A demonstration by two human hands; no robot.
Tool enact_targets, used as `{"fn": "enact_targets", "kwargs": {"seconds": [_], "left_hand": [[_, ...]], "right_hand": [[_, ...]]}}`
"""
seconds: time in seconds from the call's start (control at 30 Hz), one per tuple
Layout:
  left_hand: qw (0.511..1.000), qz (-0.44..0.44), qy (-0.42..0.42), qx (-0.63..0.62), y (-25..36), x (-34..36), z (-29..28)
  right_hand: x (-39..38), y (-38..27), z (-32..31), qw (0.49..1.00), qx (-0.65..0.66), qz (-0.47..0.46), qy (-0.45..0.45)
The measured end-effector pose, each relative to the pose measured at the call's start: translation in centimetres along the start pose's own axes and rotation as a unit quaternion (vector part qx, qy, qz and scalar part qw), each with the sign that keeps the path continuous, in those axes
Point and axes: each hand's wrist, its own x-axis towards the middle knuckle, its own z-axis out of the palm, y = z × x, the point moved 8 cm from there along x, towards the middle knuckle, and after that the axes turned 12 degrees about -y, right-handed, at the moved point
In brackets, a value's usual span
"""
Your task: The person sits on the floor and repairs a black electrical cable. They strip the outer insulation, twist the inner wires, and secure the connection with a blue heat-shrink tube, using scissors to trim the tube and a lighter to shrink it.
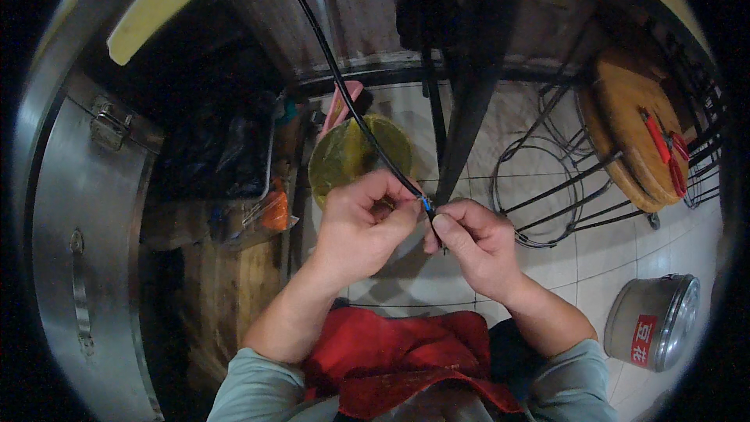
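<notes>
A black electrical cable (336, 70) hangs down from the upper edge to my hands in the middle of the view. My left hand (363, 223) is closed, pinching the cable with thumb and fingers. Just beyond those fingertips, a blue inner wire (427, 203) shows where the black sheath is parted. Opposite it, my right hand (476, 242) is closed too, its thumb and forefinger pinching the black piece below the blue wire. A dark tip pokes out under the right fingers. Whether that piece is the same cable or another end is hard to make out.
A round stool seat (625, 125) at the right carries red-handled tools (664, 148). Below it stands a lidded metal pot (648, 320). A yellowish bucket (322, 160) is behind my left hand. A black metal leg (469, 101) rises ahead; a steel cabinet (86, 187) fills the left.
</notes>
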Motion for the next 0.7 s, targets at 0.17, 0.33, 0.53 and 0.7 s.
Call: {"fn": "enact_targets", "kwargs": {"seconds": [0.17, 0.33, 0.53, 0.7], "left_hand": [[0.997, 0.039, -0.002, 0.070, 0.6, -0.1, -0.3], [0.993, 0.045, -0.014, 0.112, 0.9, -0.1, -0.3], [0.997, 0.038, -0.023, 0.056, 1.7, -0.1, 0.0], [0.998, 0.002, -0.048, 0.034, 0.8, 0.2, -0.2]], "right_hand": [[0.3, -3.8, -1.1, 0.956, -0.253, -0.148, 0.012], [1.4, -4.4, -1.6, 0.981, -0.177, -0.075, -0.004], [2.7, -4.0, -1.0, 0.994, -0.054, 0.033, -0.088], [2.8, -6.5, 0.0, 0.925, -0.346, -0.108, -0.109]]}}
